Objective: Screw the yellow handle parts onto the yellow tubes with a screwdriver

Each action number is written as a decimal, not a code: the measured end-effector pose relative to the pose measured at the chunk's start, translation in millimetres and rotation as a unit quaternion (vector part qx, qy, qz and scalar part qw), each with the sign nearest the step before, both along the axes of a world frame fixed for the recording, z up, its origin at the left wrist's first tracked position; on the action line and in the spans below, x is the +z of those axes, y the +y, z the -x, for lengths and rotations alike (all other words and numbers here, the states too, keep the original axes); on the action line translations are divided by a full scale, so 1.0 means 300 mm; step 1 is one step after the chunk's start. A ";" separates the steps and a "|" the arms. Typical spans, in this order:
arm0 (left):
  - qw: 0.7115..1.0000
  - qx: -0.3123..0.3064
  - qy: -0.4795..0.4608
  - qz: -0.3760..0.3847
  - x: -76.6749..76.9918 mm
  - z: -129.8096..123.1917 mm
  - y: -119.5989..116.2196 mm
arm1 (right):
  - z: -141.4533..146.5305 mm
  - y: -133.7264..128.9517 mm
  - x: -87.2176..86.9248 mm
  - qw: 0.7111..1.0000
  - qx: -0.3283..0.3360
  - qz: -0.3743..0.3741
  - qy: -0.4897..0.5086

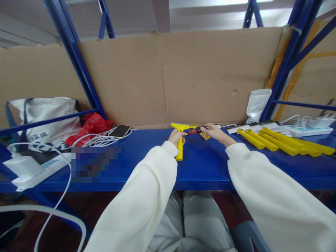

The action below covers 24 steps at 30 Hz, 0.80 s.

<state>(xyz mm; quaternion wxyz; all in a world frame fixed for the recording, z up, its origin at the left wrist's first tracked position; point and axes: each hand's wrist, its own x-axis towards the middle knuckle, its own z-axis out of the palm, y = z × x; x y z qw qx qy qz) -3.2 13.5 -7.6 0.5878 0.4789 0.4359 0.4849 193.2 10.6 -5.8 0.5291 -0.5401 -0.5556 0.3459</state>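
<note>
My left hand (173, 136) is closed around a yellow scraper (179, 148) with a T-shaped head, its handle pointing down towards me and its pale blade edge at the top. From the right, my right hand (214, 132) grips the black end of a slim red-and-black tool (192, 132), whose exact kind I cannot make out. The tool's other end reaches the fingers of my left hand, close by the scraper's head. Behind the tool and partly hidden by my right hand, another yellow piece (204, 135) lies on the blue table (147, 154).
Several yellow handles (278, 141) lie at the right, near a white power strip (309, 131) and a white pouch (258, 105). On the left are a phone (120, 131), coiled white cables, a red plastic bag (94, 127) and a tote bag (52, 115). Cardboard (162, 77) stands behind.
</note>
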 end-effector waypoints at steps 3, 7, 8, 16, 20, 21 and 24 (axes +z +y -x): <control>1.000 0.009 0.005 -0.002 0.000 -0.002 -0.001 | 0.013 -0.014 0.018 0.995 -0.014 0.005 0.096; 1.000 0.005 0.014 0.002 0.007 -0.002 -0.003 | 0.019 -0.023 0.034 0.987 -0.065 -0.018 0.146; 1.000 0.003 0.014 0.004 0.008 -0.001 -0.003 | 0.017 -0.023 0.036 0.984 -0.074 -0.027 0.158; 1.000 0.007 -0.002 -0.002 0.007 -0.002 -0.010 | -0.012 -0.016 0.054 0.960 -0.151 -0.103 0.213; 1.000 0.009 0.006 -0.006 0.004 -0.001 -0.007 | -0.030 -0.006 0.056 0.949 -0.170 -0.136 0.228; 1.000 0.010 0.008 -0.006 0.004 0.000 -0.007 | -0.036 0.000 0.054 0.947 -0.169 -0.144 0.233; 1.000 0.011 0.015 -0.007 0.004 -0.001 -0.005 | -0.054 0.025 0.044 0.939 -0.167 -0.165 0.252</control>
